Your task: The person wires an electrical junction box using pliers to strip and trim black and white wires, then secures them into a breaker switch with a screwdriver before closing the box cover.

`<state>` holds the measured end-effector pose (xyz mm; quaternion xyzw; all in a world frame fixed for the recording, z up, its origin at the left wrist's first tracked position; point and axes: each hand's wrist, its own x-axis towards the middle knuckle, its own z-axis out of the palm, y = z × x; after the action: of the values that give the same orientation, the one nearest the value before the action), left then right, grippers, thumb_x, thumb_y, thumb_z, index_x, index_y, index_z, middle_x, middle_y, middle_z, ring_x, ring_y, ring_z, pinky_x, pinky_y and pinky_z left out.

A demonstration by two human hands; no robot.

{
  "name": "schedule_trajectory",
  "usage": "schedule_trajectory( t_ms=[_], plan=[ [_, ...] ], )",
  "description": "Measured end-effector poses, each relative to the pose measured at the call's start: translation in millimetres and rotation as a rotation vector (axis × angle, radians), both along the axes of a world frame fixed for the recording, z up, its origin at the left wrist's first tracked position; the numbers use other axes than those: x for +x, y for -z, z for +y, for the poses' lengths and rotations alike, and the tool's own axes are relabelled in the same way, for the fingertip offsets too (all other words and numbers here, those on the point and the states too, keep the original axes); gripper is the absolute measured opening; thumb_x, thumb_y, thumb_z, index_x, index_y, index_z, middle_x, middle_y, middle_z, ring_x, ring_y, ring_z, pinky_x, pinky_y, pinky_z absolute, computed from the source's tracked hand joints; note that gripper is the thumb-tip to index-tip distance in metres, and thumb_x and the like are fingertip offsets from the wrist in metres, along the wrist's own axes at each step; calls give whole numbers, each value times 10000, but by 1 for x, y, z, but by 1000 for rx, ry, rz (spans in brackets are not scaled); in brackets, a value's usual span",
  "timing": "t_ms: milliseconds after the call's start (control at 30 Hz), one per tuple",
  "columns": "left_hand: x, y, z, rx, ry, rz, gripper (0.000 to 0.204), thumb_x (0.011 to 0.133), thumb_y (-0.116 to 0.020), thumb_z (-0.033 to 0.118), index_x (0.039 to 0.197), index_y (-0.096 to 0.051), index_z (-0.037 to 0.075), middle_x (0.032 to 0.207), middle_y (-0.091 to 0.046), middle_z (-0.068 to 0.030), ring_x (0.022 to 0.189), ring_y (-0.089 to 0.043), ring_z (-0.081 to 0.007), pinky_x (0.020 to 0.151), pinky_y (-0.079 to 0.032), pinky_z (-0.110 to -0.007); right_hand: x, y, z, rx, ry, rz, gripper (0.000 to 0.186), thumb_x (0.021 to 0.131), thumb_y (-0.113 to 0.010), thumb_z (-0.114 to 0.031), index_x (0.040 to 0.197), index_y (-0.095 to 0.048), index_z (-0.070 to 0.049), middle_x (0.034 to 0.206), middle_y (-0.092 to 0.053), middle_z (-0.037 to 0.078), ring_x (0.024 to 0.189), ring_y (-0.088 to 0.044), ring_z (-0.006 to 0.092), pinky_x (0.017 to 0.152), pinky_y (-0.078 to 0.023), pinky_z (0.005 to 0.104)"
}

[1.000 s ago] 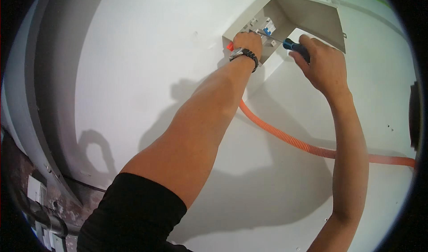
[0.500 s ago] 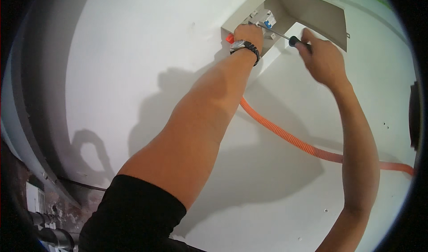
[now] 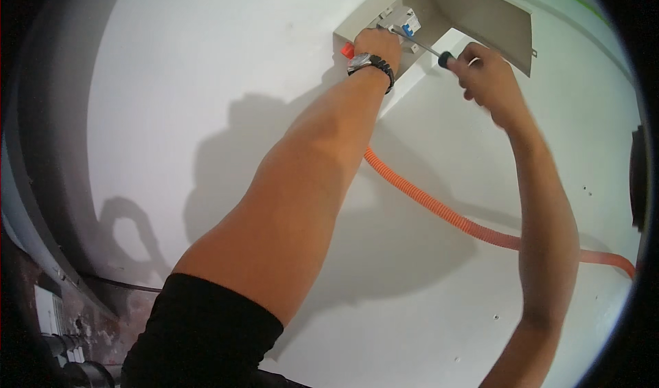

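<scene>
At the top of the view an open grey-beige electrical box [image 3: 480, 23] is set in a white wall. Inside it sits a white circuit breaker [image 3: 409, 21] with a blue switch. My left hand [image 3: 377, 43], a watch [image 3: 371, 63] at its wrist, reaches into the box with curled fingers against the breaker's near end. What those fingers grip is hidden behind the knuckles. My right hand [image 3: 489, 79] holds a screwdriver [image 3: 445, 60] by its black handle, thumb and fingers around the rear of it. The thin shaft slants up-left to the breaker beside my left hand.
An orange corrugated conduit [image 3: 439, 211] runs from behind my left forearm across the wall, passing behind my right forearm. A small red-orange piece [image 3: 347, 49] shows at the box's left edge. Pipes [image 3: 86, 373] and a white slotted part [image 3: 49, 309] stand at lower left.
The view has shifted slightly, so the box and left arm appear a little further left and up. My right hand's fingers have changed position on the screwdriver handle; its shaft still points at the breaker.
</scene>
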<state>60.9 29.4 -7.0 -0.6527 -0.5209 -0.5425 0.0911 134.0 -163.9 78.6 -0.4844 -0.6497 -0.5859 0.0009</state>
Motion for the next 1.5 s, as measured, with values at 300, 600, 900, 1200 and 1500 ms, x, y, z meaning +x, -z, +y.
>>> schedule_trajectory(
  t_ms=[300,600,900,1200,1500],
  plan=[
    [-5,1,12,18,-14,-14,252,982,-551,165,1060,-784,106,1057,-788,-91,978,-767,-263,802,-611,-407,11,16,6,184,-195,-427,194,846,-698,-105,1022,-632,-53,875,-674,101,761,-671,238,648,-543,397],
    [-4,3,9,2,-44,-42,245,1006,-553,186,1064,-790,161,1065,-786,-55,1015,-757,-223,829,-594,-366,-11,-8,1,-356,-165,1025,178,950,-635,-195,1020,-635,-32,770,-616,66,587,-518,120,488,-384,272],
    [-2,0,14,78,9,-63,241,974,-560,164,1053,-778,99,1043,-788,-117,957,-771,-274,805,-602,-401,2,15,9,120,-40,-261,182,958,-613,-192,1108,-677,-111,840,-697,105,723,-682,281,691,-565,410],
    [-6,5,15,90,-26,-34,255,970,-557,158,1115,-760,106,1067,-785,-107,989,-764,-255,842,-583,-395,2,3,7,-31,-151,44,265,901,-657,-103,1167,-657,-93,837,-672,82,678,-654,199,605,-530,376],
    [-1,3,8,55,-16,-8,243,972,-560,163,1067,-778,115,1069,-785,-96,1002,-762,-252,826,-586,-384,-15,-23,1,-461,-102,1085,250,969,-631,-209,1177,-649,-72,837,-623,32,647,-543,124,501,-387,272]
  ],
)
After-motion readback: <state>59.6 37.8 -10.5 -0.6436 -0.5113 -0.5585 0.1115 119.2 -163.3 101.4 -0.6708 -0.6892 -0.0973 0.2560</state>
